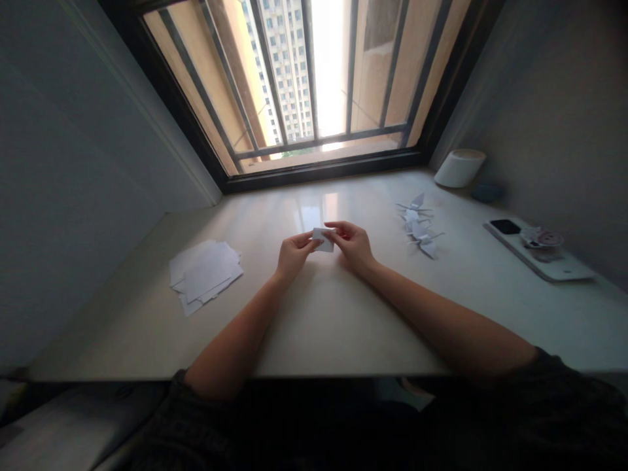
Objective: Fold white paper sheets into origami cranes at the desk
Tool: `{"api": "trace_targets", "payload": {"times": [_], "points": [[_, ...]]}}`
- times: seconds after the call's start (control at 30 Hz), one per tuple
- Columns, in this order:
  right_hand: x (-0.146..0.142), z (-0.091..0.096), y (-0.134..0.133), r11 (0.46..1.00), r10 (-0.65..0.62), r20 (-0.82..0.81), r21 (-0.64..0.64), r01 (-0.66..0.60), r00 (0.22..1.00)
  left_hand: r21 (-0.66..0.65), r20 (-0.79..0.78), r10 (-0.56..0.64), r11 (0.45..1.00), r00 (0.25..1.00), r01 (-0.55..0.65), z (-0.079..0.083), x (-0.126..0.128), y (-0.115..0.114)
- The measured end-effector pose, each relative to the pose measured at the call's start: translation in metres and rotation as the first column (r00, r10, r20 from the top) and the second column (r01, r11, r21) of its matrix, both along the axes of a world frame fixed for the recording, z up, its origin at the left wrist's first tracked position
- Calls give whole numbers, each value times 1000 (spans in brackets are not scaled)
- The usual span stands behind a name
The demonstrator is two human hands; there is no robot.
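Note:
A small folded piece of white paper [324, 239] is held between both hands just above the pale windowsill counter [324, 314]. My left hand [293, 254] pinches its left side with the fingertips. My right hand [352, 244] grips its right side and top edge, fingers curled. To the left lies a loose stack of white paper sheets [205, 273]. On the right sit several folded paper cranes [420, 226] in a small cluster.
A roll of white tissue [460, 167] stands at the back right corner beside a small dark object [487, 192]. A white tray [540, 255] holds a black phone [505, 226] and a round item. A barred window [318, 85] lies ahead.

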State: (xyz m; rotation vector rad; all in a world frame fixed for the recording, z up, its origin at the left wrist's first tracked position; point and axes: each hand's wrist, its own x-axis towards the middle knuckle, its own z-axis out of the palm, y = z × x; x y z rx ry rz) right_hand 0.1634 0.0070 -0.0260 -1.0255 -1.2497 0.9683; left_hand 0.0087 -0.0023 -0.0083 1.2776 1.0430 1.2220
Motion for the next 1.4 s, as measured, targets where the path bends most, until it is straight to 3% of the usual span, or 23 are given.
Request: {"api": "trace_targets", "payload": {"times": [0.23, 0.67, 1.23, 1.4], "points": [[0, 6, -2, 996, 46, -21, -78, -48, 999, 45, 45, 55, 997, 997, -57, 0, 2, -1], [4, 0, 0, 956, 151, -145, -229, -181, 978, 107, 51, 6, 994, 999, -12, -8, 0, 3], [8, 5, 4, 938, 77, -199, -318, -138, 977, 37, 31, -6, 999, 999, 5, 3, -1, 4], [7, 3, 5, 954, 88, -212, -264, -144, 973, 8, 39, -3, 1000, 999, 3, 4, -2, 5]]}}
